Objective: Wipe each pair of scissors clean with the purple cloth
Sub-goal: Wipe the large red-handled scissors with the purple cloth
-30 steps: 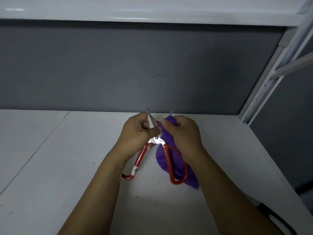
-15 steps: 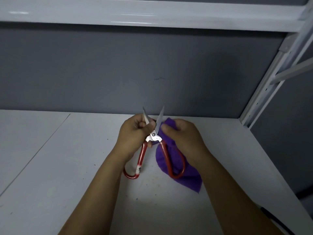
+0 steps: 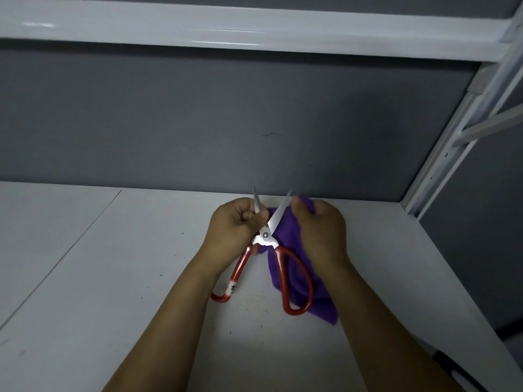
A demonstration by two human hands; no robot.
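A pair of scissors (image 3: 266, 237) with red loop handles and spread silver blades is held above the white shelf surface (image 3: 119, 292). My left hand (image 3: 235, 230) grips the left blade near the pivot, its tip sticking up past my fingers. My right hand (image 3: 319, 230) holds the purple cloth (image 3: 285, 230) and pinches it against the upper part of the right blade. The cloth hangs down behind the right handle loop. One handle carries a white label.
A grey back wall (image 3: 198, 123) rises just behind my hands, with a white shelf (image 3: 226, 32) overhead. A white metal upright (image 3: 441, 154) stands at the right. A dark object (image 3: 452, 369) lies at the shelf's lower right edge. Small specks dot the surface.
The blades have spread wider apart. My right hand with the cloth has slid up the right blade toward its tip. My left hand keeps its grip.
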